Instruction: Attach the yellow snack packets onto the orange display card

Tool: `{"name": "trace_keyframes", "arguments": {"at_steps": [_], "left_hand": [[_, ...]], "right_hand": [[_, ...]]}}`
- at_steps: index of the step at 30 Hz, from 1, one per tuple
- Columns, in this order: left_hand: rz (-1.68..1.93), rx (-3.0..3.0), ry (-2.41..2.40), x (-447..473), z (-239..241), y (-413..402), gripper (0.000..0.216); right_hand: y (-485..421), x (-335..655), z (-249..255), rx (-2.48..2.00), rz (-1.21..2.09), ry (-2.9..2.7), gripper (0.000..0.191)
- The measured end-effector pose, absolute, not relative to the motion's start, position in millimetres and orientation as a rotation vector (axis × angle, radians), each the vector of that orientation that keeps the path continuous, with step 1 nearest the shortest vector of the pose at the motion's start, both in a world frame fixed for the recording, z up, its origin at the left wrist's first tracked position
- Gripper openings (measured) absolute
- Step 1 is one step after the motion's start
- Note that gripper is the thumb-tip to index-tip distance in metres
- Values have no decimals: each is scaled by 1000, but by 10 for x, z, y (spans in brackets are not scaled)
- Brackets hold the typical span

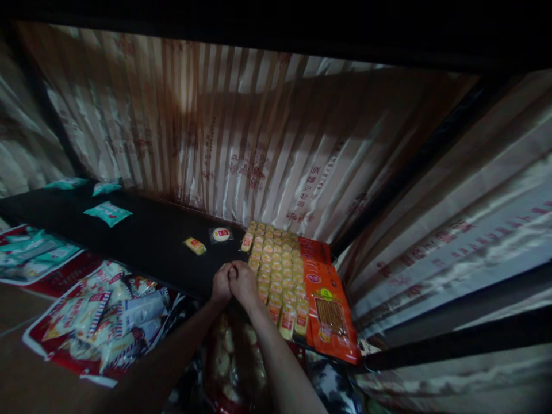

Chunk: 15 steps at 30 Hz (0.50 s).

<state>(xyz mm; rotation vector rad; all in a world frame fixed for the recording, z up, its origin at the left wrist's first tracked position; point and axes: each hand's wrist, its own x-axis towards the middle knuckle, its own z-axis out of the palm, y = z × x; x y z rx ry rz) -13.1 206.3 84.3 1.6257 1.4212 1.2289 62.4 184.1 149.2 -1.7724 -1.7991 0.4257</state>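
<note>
My left hand (221,283) and my right hand (244,283) meet over the front part of a black shelf (172,267). Both have curled fingers pressed together; anything between them is hidden. Just right of my right hand stand neat rows of small yellow wrapped snacks (276,261). An orange snack bag (325,305) lies flat along the right side of those rows. Beyond my hands, a loose yellow wrapped snack (195,246) and a round white snack in clear wrap (221,234) rest on the shelf.
Several teal packets (107,213) lie on the shelf's left part. Below on the left are an opened bag of white-and-red packets (107,316) and a bag with teal packets (34,253). Beneath my forearms sits a clear bag (233,368). Pleated fabric (241,138) hangs behind.
</note>
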Motion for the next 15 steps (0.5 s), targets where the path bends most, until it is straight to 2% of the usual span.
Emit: {"name": "trace_keyframes", "arguments": {"at_steps": [15], "left_hand": [[1260, 1685, 1478, -383, 644, 1444, 17]], "right_hand": [[1249, 359, 1350, -1655, 518, -1766, 31]]}}
